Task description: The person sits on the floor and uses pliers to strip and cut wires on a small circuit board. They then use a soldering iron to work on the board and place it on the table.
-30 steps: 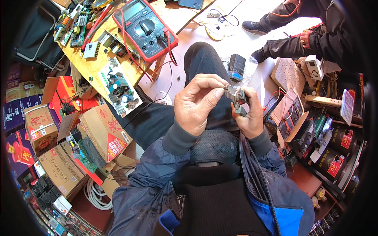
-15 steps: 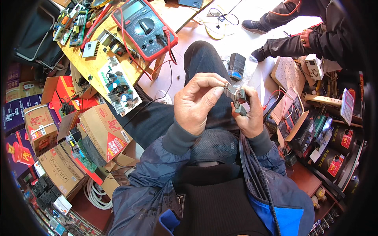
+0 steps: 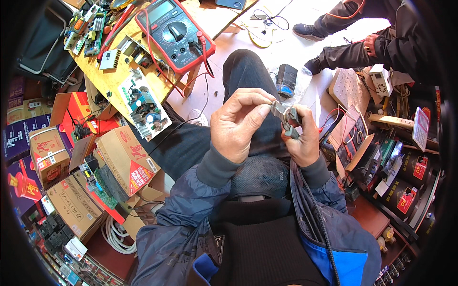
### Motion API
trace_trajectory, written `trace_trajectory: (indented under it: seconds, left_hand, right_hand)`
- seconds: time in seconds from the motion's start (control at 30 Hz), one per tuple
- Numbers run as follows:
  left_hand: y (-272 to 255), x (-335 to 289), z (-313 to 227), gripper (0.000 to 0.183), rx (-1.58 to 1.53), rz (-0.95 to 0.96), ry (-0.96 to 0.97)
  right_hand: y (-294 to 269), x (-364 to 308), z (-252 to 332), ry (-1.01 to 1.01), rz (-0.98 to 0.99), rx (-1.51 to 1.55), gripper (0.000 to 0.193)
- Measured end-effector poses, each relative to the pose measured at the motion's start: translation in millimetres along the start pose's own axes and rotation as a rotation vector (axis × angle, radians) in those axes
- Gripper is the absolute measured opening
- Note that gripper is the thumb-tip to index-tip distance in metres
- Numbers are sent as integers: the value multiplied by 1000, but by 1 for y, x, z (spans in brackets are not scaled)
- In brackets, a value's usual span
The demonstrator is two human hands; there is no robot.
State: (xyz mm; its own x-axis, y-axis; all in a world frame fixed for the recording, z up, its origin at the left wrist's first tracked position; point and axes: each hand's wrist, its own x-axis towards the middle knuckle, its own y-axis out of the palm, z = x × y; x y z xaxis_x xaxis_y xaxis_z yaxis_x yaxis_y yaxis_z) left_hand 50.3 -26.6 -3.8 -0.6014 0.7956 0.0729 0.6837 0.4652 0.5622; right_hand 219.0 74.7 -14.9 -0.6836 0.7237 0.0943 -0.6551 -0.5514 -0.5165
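Note:
Above my lap, my right hand point(image 3: 306, 142) is wrapped round the grey-green handles of a pair of pliers point(image 3: 291, 132). The metal jaws point left and up, toward my other hand. Thumb and forefinger of my left hand point(image 3: 234, 127) are pinched together right at the jaw tips. Whatever small piece sits between those fingertips is too small and covered to make out. My two hands are almost touching over my dark trousers.
On the wooden table point(image 3: 106, 80) at the upper left lie a red multimeter point(image 3: 175, 33) with leads and a circuit board point(image 3: 144, 106). Cardboard boxes point(image 3: 128, 159) crowd the left. Another person's legs point(image 3: 348, 56) are at the upper right. An opened carton point(image 3: 352, 138) stands at right.
The pliers have turned slightly in my right hand, and their jaws show more plainly beside my left fingertips. Both hands stay in nearly the same place.

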Motion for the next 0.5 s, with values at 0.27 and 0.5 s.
trace_trajectory:
  seconds: [0.27, 0.5]
  left_hand:
    - [1, 0, 0, 14, -11, 0, 0]
    - [3, -1, -4, 12, -13, -5, -7]
  right_hand:
    - [0, 2, 1, -57, -11, -30, 60]
    - [0, -1, 1, -22, -13, -9, 59]
